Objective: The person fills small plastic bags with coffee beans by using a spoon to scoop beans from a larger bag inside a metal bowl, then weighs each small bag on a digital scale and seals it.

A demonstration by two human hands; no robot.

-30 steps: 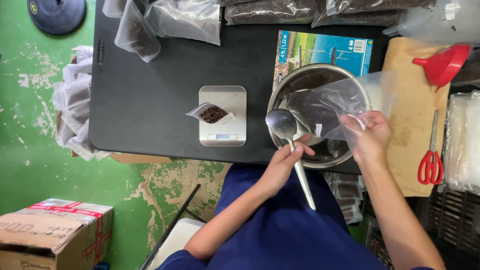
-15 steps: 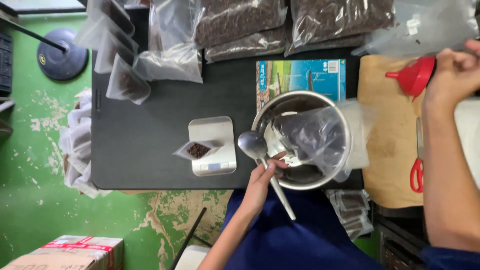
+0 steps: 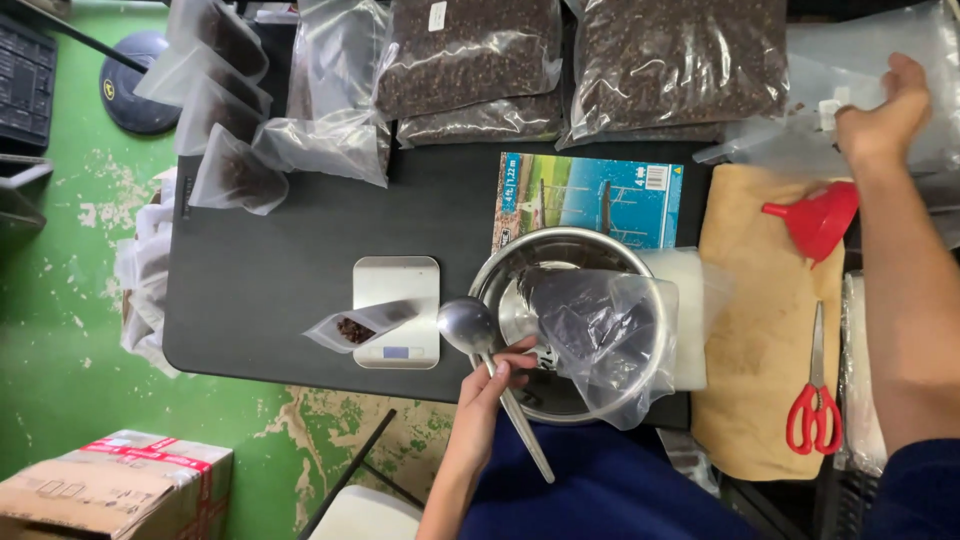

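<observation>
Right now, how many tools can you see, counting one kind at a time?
Spoon, held in the left hand: 1
Metal bowl: 1
Scale: 1
Red funnel: 1
Red-handled scissors: 1
Total: 5

Black table (image 3: 260,290): scale (image 3: 397,290), steel bowl (image 3: 500,285), bean bags (image 3: 470,55), tan cloth (image 3: 750,350)

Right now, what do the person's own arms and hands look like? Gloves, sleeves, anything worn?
Both hands are bare: no gloves, rings or watch show on the left hand or the right hand. The forearms are uncovered. A dark blue sleeve starts at the right upper arm.
</observation>
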